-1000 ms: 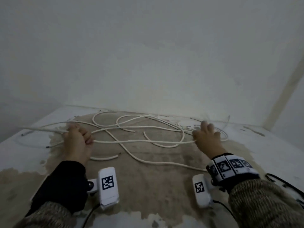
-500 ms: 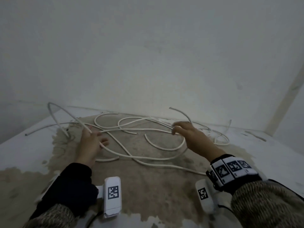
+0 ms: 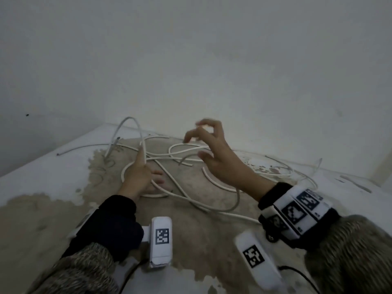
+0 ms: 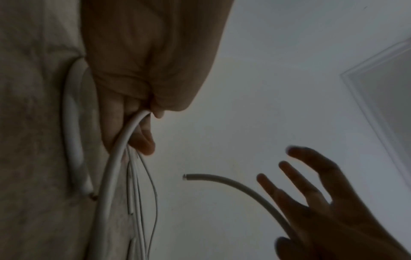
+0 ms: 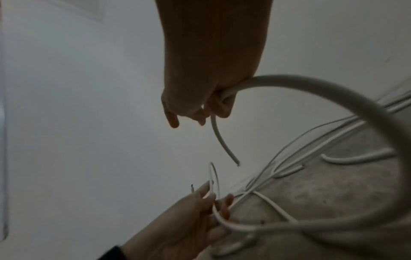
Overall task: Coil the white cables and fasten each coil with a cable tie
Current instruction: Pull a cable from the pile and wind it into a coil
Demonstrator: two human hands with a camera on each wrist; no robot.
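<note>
Several white cables (image 3: 186,154) lie tangled on the floor. My left hand (image 3: 140,172) sits low at the left of the tangle and pinches one cable (image 3: 129,119), which arches up and over beyond it; the left wrist view shows that cable (image 4: 115,158) running out between the curled fingers (image 4: 142,140). My right hand (image 3: 218,158) is raised above the middle of the tangle. Its upper fingers are spread, while its lower fingers grip a thick cable (image 5: 311,82) whose short cut end (image 5: 235,161) sticks out past the hand. The two hands are apart.
The floor (image 3: 191,225) has a worn beige patch with white paint around it. A pale wall (image 3: 212,71) stands close behind the cables. More thin cables (image 3: 284,172) trail off to the right by the wall. A dark cord (image 3: 297,270) lies near my right sleeve.
My right hand has lifted off the floor and swung left with its cable end, fingers spreading. My left hand has shifted toward the middle, and its cable now arches higher.
</note>
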